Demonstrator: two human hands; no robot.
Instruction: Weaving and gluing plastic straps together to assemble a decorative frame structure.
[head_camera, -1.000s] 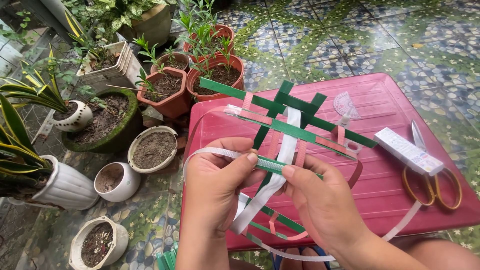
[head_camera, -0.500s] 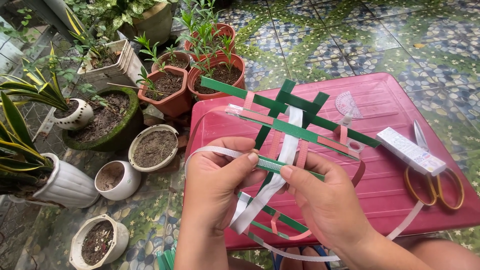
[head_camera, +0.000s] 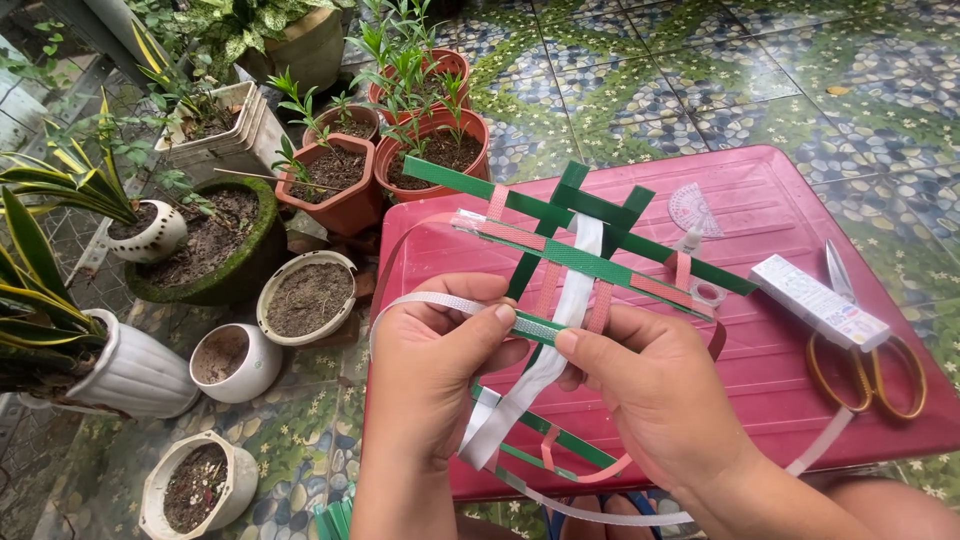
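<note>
The woven lattice of green, pink and white plastic strips (head_camera: 575, 260) hangs between both hands above the red plastic table (head_camera: 790, 370). Left hand (head_camera: 430, 370) and right hand (head_camera: 650, 385) pinch a green strip (head_camera: 535, 327) at mid-weave; threading it onward likely needs steady tension

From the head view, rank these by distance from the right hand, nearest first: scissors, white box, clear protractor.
From the right hand:
1. White box, to its right on the pink table.
2. Clear protractor, beyond it, above the weave.
3. Scissors, far right by the table edge.
</note>
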